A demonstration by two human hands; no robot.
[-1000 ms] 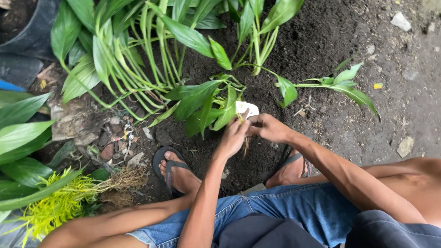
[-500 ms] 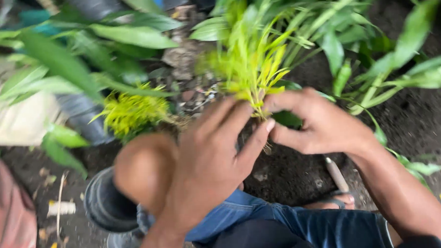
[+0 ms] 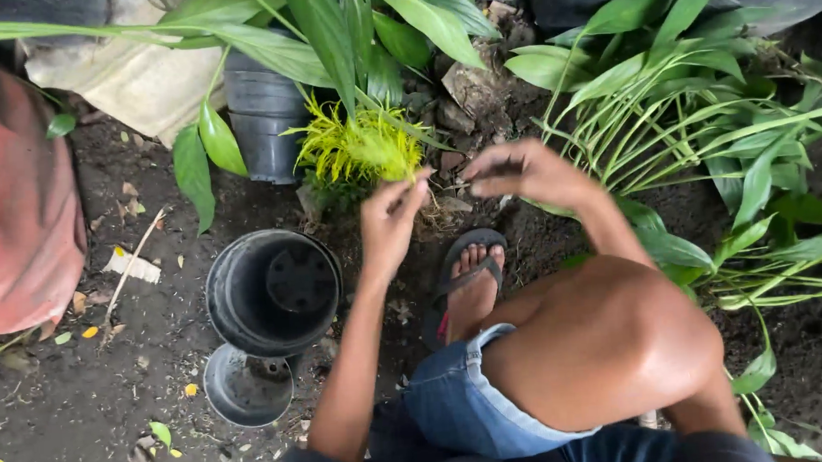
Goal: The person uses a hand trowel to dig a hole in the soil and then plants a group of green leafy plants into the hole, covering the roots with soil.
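Observation:
A small yellow-green feathery plant [image 3: 359, 148] sits on the dark soil [image 3: 531, 240] in front of me. My left hand [image 3: 390, 221] reaches up to it, with fingertips pinched on the fronds at its right side. My right hand [image 3: 522, 171] hovers just to the right of the plant. Its fingers are drawn together and point left, and I see nothing between them. A few dry roots lie under both hands. My bare knee [image 3: 610, 338] and my foot in a dark sandal [image 3: 469, 273] are below the hands.
Two black plastic pots [image 3: 272, 292] lie on their sides at lower left, and a grey pot [image 3: 260, 113] stands behind them. Long-leaved green plants [image 3: 702, 126] crowd the right and top. A pink cloth bundle [image 3: 12, 202] fills the left edge, with a white sack [image 3: 132, 77] beyond it.
The view has swung and pulled back. Both hands gripped the base of a yellow-green clump half a second ago. Now the right hand is off it and only the left fingertips touch the plant.

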